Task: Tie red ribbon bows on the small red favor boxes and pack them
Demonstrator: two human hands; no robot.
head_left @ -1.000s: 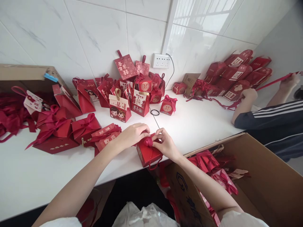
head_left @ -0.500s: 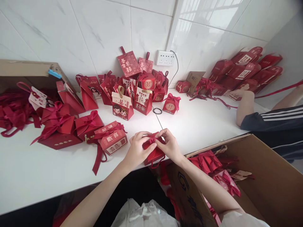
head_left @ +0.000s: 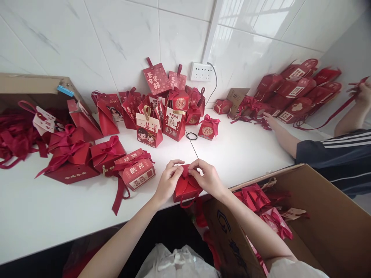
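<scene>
I hold a small red gift box [head_left: 185, 188] at the near edge of the white counter [head_left: 246, 154], just left of an open cardboard carton [head_left: 319, 216]. My left hand [head_left: 168, 181] and right hand [head_left: 208, 178] both pinch the red ribbon [head_left: 185, 172] on its top, fingers curled closed around it. To the left lies a finished box with gold characters [head_left: 137, 174]. Far right, another person's arm [head_left: 282, 133] reaches toward a stack of red boxes [head_left: 292, 94].
</scene>
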